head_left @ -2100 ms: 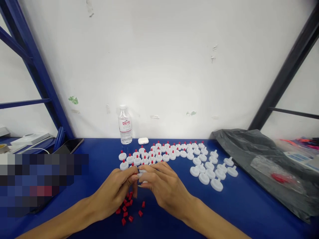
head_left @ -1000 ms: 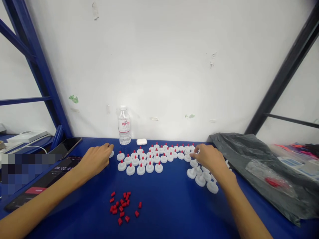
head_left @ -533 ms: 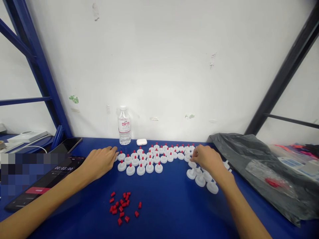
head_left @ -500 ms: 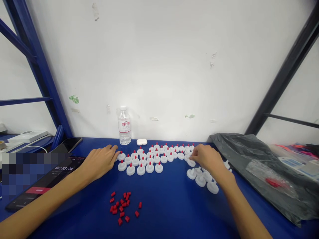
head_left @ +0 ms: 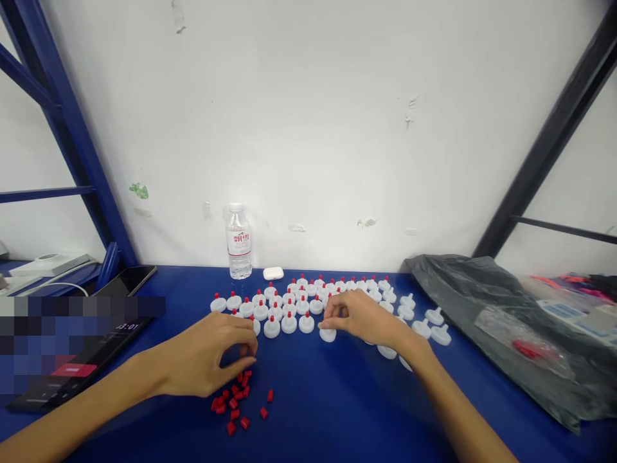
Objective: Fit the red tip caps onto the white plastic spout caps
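My right hand (head_left: 359,315) pinches a white nozzle cap (head_left: 328,335) at the right end of the front row; its spout is hidden by my fingers. Above a loose pile of small red tip caps (head_left: 234,404) hovers my left hand (head_left: 212,354), thumb and fingertips slightly apart, with nothing visible between them. Rows of white nozzle caps with red tips (head_left: 288,323) stand upright behind both hands. Several white nozzle caps without red tips (head_left: 421,328) lie to the right, partly behind my right hand and forearm.
A water bottle (head_left: 240,242) and a small white case (head_left: 272,274) stand near the wall. On the left lies a phone (head_left: 91,354) with a timer running. A grey plastic bag (head_left: 486,321) covers the right side of the blue table (head_left: 308,411), bearing a clear packet (head_left: 525,344).
My left hand has left a red-tipped cap at the rows' left end and come nearer, over the red caps. My right hand has moved left to the front row with a white nozzle cap.
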### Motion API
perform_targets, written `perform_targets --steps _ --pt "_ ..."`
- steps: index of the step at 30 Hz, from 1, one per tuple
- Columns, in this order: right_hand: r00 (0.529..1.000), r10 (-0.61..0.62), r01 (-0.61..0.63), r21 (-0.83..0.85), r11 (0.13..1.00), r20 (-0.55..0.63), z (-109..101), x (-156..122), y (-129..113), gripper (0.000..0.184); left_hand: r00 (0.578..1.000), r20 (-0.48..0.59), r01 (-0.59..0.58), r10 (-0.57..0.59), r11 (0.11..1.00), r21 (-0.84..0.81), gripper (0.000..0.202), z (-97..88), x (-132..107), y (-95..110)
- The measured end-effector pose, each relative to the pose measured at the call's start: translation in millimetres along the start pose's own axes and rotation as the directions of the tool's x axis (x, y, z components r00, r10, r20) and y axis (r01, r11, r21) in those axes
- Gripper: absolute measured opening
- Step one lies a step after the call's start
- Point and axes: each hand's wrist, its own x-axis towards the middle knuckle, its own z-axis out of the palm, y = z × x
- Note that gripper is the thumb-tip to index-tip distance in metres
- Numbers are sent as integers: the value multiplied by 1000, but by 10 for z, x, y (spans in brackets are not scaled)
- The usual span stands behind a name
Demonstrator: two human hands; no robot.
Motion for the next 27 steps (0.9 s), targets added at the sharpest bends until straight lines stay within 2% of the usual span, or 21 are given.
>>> perform_targets --steps 3,7,11,14,18,21,24,27 --pt "998 13 -16 49 999 66 7 5 -2 30 997 60 48 -45 998 -50 7 -8 -10 40" --pt "993 43 -41 -16 999 107 9 8 53 41 993 99 64 -58 996 -62 3 12 -10 37" --pt "994 45 -35 -100 994 99 50 22 99 31 994 92 66 -60 995 -70 6 43 2 22" --pt "995 42 -30 -145 989 86 66 15 98 31 996 79 46 -39 996 -81 9 61 7 14" --pt "1000 9 -3 -205 979 26 68 -19 41 30 999 7 46 -46 994 -100 9 99 11 -20" --pt "999 -21 15 -160 987 -36 81 -40 -49 30 997 -56 50 -58 991 -122 14 135 23 -65" --pt "995 -60 48 -140 989 -80 113 -50 -160 27 986 -165 -14 -12 987 -158 23 170 42 -92" --pt "981 -137 99 -261 960 -134 174 -61 -263 26 961 -277 -77 13 972 -220 23 207 58 -71"
